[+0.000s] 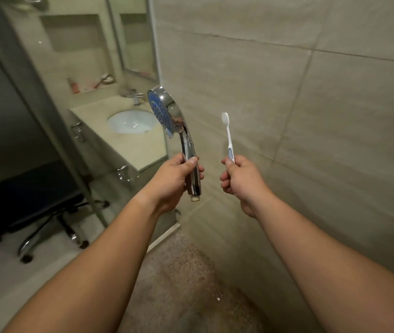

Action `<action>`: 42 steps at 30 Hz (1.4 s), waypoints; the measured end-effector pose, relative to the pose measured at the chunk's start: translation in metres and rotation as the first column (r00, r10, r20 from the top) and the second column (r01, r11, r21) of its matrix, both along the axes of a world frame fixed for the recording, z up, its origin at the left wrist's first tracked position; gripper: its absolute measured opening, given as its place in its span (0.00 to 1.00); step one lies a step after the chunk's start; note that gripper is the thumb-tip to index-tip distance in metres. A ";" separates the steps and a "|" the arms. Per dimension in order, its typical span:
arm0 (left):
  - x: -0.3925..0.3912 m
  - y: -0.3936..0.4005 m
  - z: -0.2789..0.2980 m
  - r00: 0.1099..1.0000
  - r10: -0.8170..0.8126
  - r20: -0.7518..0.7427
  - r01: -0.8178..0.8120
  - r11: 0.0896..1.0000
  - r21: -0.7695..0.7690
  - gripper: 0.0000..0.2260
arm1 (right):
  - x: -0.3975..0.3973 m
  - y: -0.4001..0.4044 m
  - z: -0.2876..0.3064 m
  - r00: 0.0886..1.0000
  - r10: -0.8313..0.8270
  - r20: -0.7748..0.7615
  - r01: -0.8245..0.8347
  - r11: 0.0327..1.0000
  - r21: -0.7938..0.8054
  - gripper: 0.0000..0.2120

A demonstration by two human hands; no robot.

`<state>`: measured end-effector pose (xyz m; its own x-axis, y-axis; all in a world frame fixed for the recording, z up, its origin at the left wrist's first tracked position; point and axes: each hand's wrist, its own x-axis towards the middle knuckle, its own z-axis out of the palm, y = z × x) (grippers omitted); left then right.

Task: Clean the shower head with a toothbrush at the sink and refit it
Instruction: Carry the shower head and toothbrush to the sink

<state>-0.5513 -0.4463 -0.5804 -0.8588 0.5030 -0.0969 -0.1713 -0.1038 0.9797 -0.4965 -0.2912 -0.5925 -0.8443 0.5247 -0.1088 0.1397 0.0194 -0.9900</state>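
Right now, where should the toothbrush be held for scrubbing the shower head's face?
Hold the toothbrush low on its blue-and-white grip, where the right hand has it, bristles up. The shower head, held by its chrome handle in the left hand, faces left, so probably bring the bristles in from that side.

Beige tiled wall (287, 92), speckled floor (186, 272)

A chrome shower head (167, 116) is held upright by its handle in the left hand (174, 181), its blue face turned left. A white toothbrush (228, 138) is gripped upright in the right hand (241, 181). Behind, a sink (131, 122) is set in the desk (140, 150).
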 end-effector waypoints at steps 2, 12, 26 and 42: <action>0.005 -0.021 -0.005 0.995 0.101 0.010 -0.101 0.995 0.005 0.04 | -0.005 -0.017 -0.006 0.996 0.090 0.022 -0.090 0.996 0.006 0.09; 0.070 -0.164 -0.045 0.842 0.537 0.045 -0.537 0.843 -0.004 0.06 | 0.000 -0.132 -0.073 0.851 0.518 0.080 -0.521 0.853 0.016 0.10; 0.067 -0.319 -0.110 0.557 0.814 0.163 -0.806 0.578 -0.130 0.09 | -0.072 -0.220 -0.119 0.726 0.661 0.191 -0.674 0.738 0.009 0.10; -0.100 -0.466 -0.136 0.500 0.858 0.118 -0.818 0.513 -0.258 0.08 | -0.297 -0.413 -0.083 0.618 0.777 0.120 -0.772 0.628 -0.094 0.10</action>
<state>-0.6509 -0.9119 -0.7162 -0.8142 -0.4816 -0.3243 -0.2773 -0.1681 0.9460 -0.7939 -0.7046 -0.6754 -0.9105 -0.3226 -0.2587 0.2188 0.1550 -0.9634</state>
